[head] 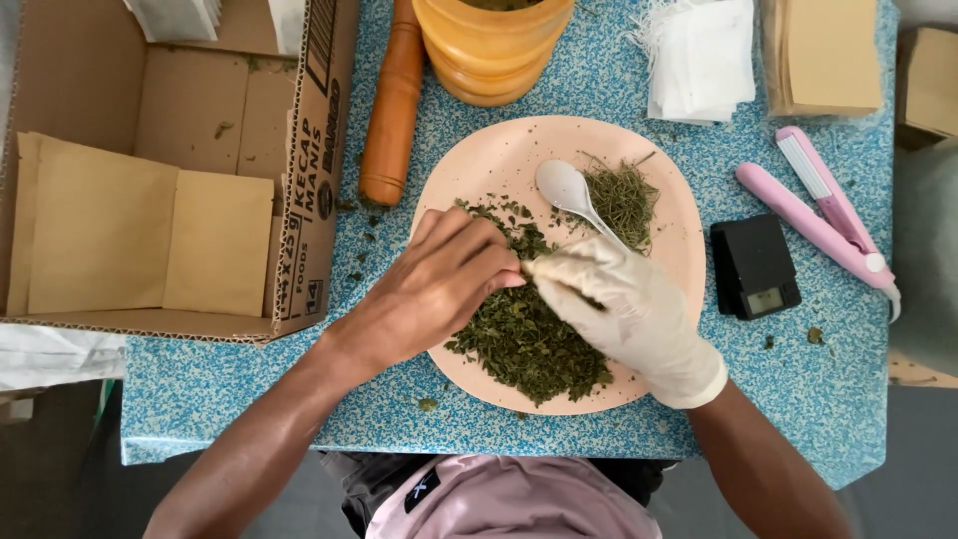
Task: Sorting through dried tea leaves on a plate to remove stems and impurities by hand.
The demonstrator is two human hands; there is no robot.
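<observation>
The scene is seen by a single head-worn camera, pointed almost straight down at the counter (599,90) from close above, with the wearer's forearms entering from the bottom edge.

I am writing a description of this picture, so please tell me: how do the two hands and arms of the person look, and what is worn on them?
The left hand is bare, with no glove, ring or watch visible. The right hand wears a thin, whitish disposable glove with a rolled cuff ending at the wrist. Both forearms are bare; no sleeves reach into view.
</observation>
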